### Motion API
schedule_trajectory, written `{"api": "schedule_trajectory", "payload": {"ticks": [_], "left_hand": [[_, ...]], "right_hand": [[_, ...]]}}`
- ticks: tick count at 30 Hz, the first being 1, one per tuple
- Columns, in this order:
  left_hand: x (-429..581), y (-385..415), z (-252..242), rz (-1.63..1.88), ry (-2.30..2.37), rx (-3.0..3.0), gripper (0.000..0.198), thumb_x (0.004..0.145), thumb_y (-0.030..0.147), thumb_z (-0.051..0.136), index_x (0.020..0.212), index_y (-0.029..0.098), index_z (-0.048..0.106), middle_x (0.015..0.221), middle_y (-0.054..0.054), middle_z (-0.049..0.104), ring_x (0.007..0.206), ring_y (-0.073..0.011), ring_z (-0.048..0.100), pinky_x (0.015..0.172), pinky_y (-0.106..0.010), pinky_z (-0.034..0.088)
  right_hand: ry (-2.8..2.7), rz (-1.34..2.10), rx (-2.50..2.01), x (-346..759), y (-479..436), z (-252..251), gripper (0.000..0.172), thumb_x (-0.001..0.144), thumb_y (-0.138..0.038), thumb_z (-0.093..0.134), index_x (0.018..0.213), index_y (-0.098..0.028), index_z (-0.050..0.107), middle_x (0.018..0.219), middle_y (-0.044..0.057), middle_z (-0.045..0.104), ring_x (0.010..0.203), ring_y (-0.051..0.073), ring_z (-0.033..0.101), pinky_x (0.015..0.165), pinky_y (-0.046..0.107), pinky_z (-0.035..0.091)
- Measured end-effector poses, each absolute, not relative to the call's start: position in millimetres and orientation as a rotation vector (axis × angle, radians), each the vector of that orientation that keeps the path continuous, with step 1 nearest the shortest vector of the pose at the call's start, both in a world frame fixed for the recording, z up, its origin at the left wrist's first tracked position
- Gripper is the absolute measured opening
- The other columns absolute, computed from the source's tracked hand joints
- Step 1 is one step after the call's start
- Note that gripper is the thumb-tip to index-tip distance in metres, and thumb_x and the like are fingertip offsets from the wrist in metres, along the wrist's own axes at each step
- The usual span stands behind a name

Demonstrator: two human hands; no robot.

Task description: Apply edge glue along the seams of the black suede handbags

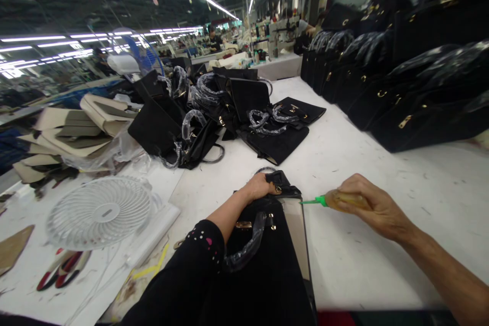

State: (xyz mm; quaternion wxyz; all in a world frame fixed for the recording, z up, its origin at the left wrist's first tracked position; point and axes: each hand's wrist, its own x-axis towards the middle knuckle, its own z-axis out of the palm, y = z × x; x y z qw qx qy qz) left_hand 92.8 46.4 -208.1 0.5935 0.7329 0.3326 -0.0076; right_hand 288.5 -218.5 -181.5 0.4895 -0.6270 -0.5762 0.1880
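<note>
A black handbag lies at the front of the white table, its plastic-wrapped handle looped on top and a beige board or lining showing along its right side. My left hand is closed on the far end of this bag, by a gold fitting. In my right hand is an amber glue bottle with a green nozzle. The nozzle points left, its tip at the bag's beige right edge; whether it touches I cannot tell.
Black handbags are heaped at the back, and several stand in rows at right. A white fan lies at left near red-and-black-handled pliers. Beige pieces are piled behind it. The white table extends right.
</note>
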Motion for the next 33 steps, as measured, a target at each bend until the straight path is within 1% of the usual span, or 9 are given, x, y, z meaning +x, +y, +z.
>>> {"api": "schedule_trajectory", "payload": {"ticks": [5,9,13,17,22,25,27,31,33], "left_hand": [[92,47,-209,-0.022,0.770,1.714,0.022,0.058,0.022,0.080,0.078,0.014,0.074,0.082,-0.005,0.073,0.074,-0.0189,0.064,0.066,-0.027,0.049],[93,49,-212,-0.010,0.766,1.725,0.022,0.057,0.022,0.080,0.077,0.014,0.073,0.079,-0.004,0.072,0.072,-0.0174,0.062,0.066,-0.026,0.048],[93,50,-214,-0.017,0.745,1.716,0.024,0.058,0.022,0.081,0.078,0.013,0.074,0.081,-0.004,0.072,0.072,-0.0178,0.062,0.068,-0.027,0.049],[93,49,-214,-0.004,0.740,1.701,0.023,0.059,0.022,0.081,0.080,0.013,0.074,0.081,-0.004,0.073,0.072,-0.0174,0.063,0.071,-0.028,0.050],[94,46,-208,-0.005,0.754,1.679,0.025,0.056,0.023,0.083,0.077,0.013,0.073,0.079,-0.004,0.072,0.072,-0.0176,0.062,0.070,-0.028,0.050],[93,45,-205,-0.011,0.765,1.666,0.026,0.056,0.024,0.082,0.078,0.013,0.073,0.080,-0.004,0.072,0.072,-0.0176,0.062,0.069,-0.028,0.049],[93,44,-203,-0.015,0.771,1.667,0.024,0.057,0.022,0.081,0.078,0.013,0.073,0.080,-0.004,0.072,0.070,-0.0169,0.061,0.067,-0.027,0.048],[93,45,-203,-0.018,0.769,1.678,0.020,0.058,0.021,0.078,0.076,0.014,0.071,0.077,-0.003,0.070,0.068,-0.0154,0.060,0.064,-0.026,0.046],[93,45,-203,-0.019,0.764,1.681,0.021,0.058,0.021,0.079,0.076,0.014,0.071,0.077,-0.003,0.070,0.069,-0.0155,0.060,0.064,-0.026,0.047]], "right_hand": [[-1.433,0.695,-1.479,288,-223,-181,0.007,0.095,-0.031,0.068,0.098,-0.026,0.066,0.094,0.002,0.057,0.083,0.018,0.061,0.072,0.033,0.050],[-1.410,0.655,-1.468,281,-229,-178,0.005,0.095,-0.031,0.068,0.097,-0.026,0.066,0.093,0.002,0.058,0.082,0.017,0.061,0.072,0.032,0.050],[-1.440,0.736,-1.472,278,-235,-183,0.005,0.096,-0.030,0.067,0.100,-0.028,0.067,0.093,0.002,0.058,0.081,0.017,0.062,0.070,0.032,0.051],[-1.409,0.576,-1.468,278,-239,-188,0.009,0.096,-0.028,0.066,0.105,-0.030,0.067,0.097,0.003,0.059,0.087,0.019,0.062,0.071,0.034,0.051],[-1.431,0.759,-1.445,273,-244,-188,0.006,0.097,-0.029,0.065,0.103,-0.028,0.066,0.095,0.003,0.059,0.084,0.018,0.062,0.072,0.034,0.052],[-1.389,0.549,-1.468,271,-247,-192,0.012,0.096,-0.027,0.066,0.108,-0.031,0.065,0.099,0.003,0.060,0.090,0.020,0.062,0.074,0.035,0.052],[-1.363,0.484,-1.482,269,-250,-195,0.015,0.096,-0.026,0.066,0.110,-0.031,0.065,0.101,0.003,0.060,0.091,0.020,0.062,0.075,0.034,0.052],[-1.408,0.699,-1.458,259,-263,-198,0.011,0.097,-0.026,0.064,0.107,-0.031,0.065,0.098,0.002,0.060,0.087,0.018,0.063,0.072,0.033,0.052],[-1.392,0.702,-1.447,253,-270,-200,0.015,0.098,-0.025,0.064,0.111,-0.032,0.064,0.099,0.002,0.060,0.089,0.018,0.063,0.073,0.033,0.054]]}}
